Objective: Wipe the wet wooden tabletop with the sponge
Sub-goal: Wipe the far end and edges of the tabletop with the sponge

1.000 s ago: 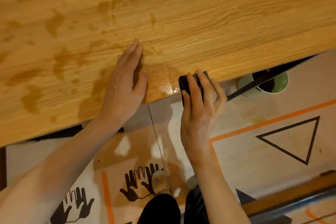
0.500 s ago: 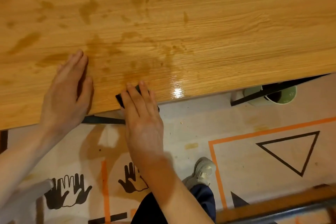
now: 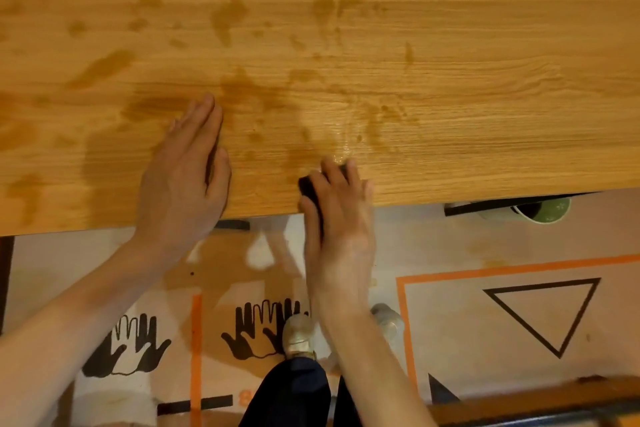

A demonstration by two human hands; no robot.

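Since a half-second ago, the right hand [image 3: 337, 218] has slid the sponge [image 3: 308, 189] rightward along the tabletop [image 3: 450, 97] edge, fingers seemingly curled over it. Left hand [image 3: 183, 170] lies flat, fingers straight. Sweep firmly toward twelve o'clock, overlapping the dark wet patches [image 3: 242, 90].

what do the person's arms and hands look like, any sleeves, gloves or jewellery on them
Both forearms are bare up to the frame edge, with no sleeve showing. The left hand and the right hand wear no gloves, and no ring, watch or bracelet shows. The fingernails that can be seen are short and unpainted.
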